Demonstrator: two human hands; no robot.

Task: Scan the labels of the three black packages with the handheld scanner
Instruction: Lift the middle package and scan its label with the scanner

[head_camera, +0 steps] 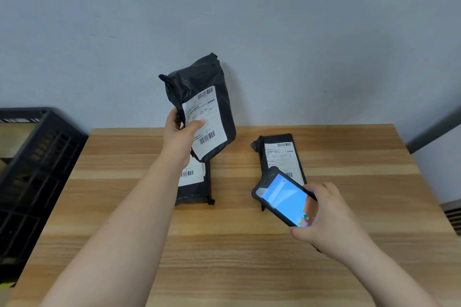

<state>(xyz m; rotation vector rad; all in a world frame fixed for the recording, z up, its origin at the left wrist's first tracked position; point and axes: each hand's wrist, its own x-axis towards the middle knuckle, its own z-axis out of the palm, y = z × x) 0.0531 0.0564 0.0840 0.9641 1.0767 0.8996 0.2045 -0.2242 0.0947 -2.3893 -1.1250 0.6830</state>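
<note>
My left hand (181,133) grips a black package (219,87) by its left edge and holds it upright above the table, its white barcode label facing me. A second black package (197,190) lies flat on the table under that hand, partly hidden by my wrist. A third black package (275,149) lies flat to the right, label up. My right hand (329,219) holds the handheld scanner (284,198), its blue screen lit, over the near end of the third package.
The wooden table (237,257) stands against a pale grey wall. A black slatted plastic crate (32,169) sits off the table's left edge. A vent grille (452,214) shows at the far right.
</note>
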